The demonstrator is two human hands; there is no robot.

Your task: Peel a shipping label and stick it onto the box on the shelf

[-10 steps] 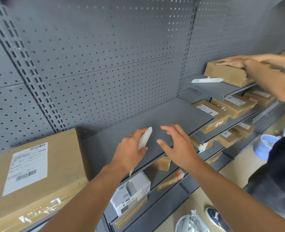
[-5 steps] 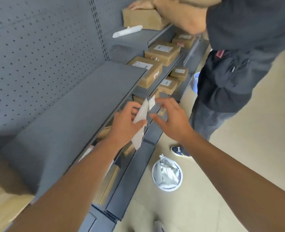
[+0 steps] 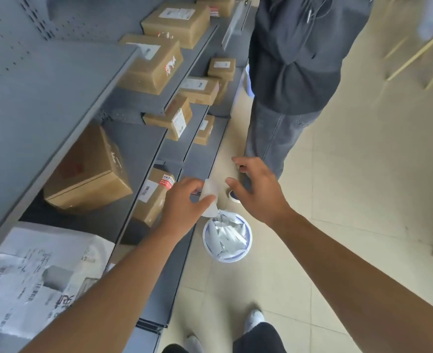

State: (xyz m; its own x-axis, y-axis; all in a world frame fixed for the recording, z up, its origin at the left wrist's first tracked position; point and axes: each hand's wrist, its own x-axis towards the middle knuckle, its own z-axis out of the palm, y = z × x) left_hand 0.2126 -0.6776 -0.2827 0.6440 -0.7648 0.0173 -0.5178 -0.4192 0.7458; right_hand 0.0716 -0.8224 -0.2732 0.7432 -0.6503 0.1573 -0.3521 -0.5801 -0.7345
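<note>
Both forearms (image 3: 124,284) are bare and sleeveless, above dark trousers (image 3: 257,338) and pale grey shoes (image 3: 254,317).

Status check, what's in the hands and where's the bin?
Left hand pinching white paper strip. Right hand open, empty. Waste bin below on floor, nothing blocking.

The print on the white plastic mailer bag (image 3: 40,273) at lower left is too blurred to read, and the frame edge crops it. The left hand (image 3: 182,207) hides part of the curled white paper strip (image 3: 209,197). A second person's dark jacket (image 3: 297,47) runs off the top.
</note>
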